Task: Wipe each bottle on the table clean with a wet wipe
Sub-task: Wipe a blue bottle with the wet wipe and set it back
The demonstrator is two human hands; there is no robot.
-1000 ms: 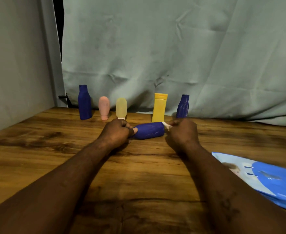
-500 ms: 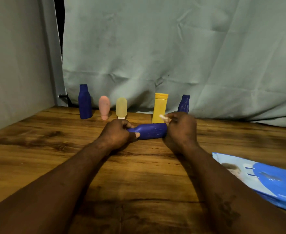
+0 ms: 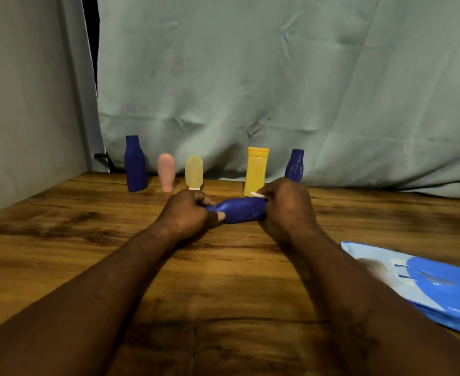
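Observation:
A dark blue bottle (image 3: 243,211) lies on its side across the middle of the wooden table (image 3: 88,240), held between both hands. My left hand (image 3: 188,213) grips its narrow neck end. My right hand (image 3: 287,206) wraps the wide end with a white wet wipe (image 3: 257,194), of which only a small corner shows above the fingers. Behind, in a row along the curtain, stand a tall blue bottle (image 3: 135,164), a pink bottle (image 3: 166,171), a pale yellow bottle (image 3: 194,172), a yellow bottle (image 3: 256,170) and a small blue bottle (image 3: 295,165).
A blue and white wet wipe pack (image 3: 424,283) lies flat at the table's right edge. A grey-green curtain (image 3: 277,90) hangs behind the row of bottles, and a grey wall (image 3: 25,104) closes the left side.
My right hand has slid left over the wide end of the lying bottle with the wipe, covering more of it. The bottle has tilted slightly. The left hand stays on the neck.

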